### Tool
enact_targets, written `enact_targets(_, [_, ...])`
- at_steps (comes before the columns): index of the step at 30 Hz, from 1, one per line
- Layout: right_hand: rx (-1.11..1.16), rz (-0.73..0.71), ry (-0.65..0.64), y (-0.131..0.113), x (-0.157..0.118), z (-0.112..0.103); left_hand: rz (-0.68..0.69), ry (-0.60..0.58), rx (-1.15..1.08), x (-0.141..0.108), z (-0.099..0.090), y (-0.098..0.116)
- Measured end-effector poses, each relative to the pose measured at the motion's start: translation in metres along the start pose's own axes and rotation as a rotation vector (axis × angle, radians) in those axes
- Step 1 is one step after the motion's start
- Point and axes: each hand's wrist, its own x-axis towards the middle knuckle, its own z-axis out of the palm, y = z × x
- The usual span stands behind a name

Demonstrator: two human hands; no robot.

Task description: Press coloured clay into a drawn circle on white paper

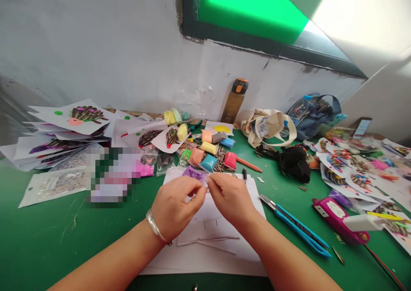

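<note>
My left hand (pixel 175 203), with a silver bracelet at the wrist, and my right hand (pixel 231 199) meet over a stack of white paper (pixel 160 261). Both are closed in a pinch at the clear plastic edge of a small purple clay packet (pixel 194 174); my fingers partly hide it. Below them the top sheet carries thin drawn lines. A black pen (pixel 245 175) lies at the paper's upper right edge. Beyond the hands are clay packets in several colours, such as a blue packet (pixel 208 163) and a red packet (pixel 230 160), among striped sunflower seeds (pixel 220 154).
A blue utility knife (pixel 298 226) and a magenta device (pixel 340 220) with a cord lie at right. Seed-decorated pictures (pixel 83 117) are piled at left. A brown bottle (pixel 234 100) and a cream cloth bag (pixel 268 126) stand by the wall.
</note>
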Motion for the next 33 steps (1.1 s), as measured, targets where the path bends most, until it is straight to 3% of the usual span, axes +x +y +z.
enact_targets(5, [0.478,0.188,-0.021,0.001,0.001,-0.004,-0.347,0.042,-0.425,0.010,-0.004,-0.013])
enact_targets(8, [0.669,0.237,-0.067,0.002,0.002,-0.004,-0.586,-0.051,-0.730,0.017,-0.004,-0.018])
enact_targets(10, [0.698,0.228,-0.091,0.005,0.003,-0.003,-0.671,-0.116,-0.836,0.019,-0.004,-0.020])
enact_targets(15, [0.680,0.230,-0.072,0.011,0.006,0.000,-0.595,-0.100,-0.810,0.018,-0.004,-0.019])
enact_targets(19, [0.738,0.261,-0.070,0.013,0.007,0.002,-0.618,-0.062,-0.878,0.018,-0.005,-0.017])
enact_targets(23, [0.780,0.249,-0.126,0.016,0.007,0.003,-0.619,-0.166,-0.952,0.018,-0.007,-0.016])
enact_targets(25, [0.774,0.231,-0.130,0.015,0.007,0.002,-0.593,-0.198,-0.916,0.017,-0.007,-0.016])
enact_targets(30, [0.691,0.086,-0.164,0.006,0.005,-0.001,-0.525,-0.131,-0.668,0.017,-0.005,-0.016])
enact_targets(33, [0.675,0.078,-0.096,0.004,0.003,0.002,-0.479,-0.113,-0.596,0.018,-0.005,-0.013])
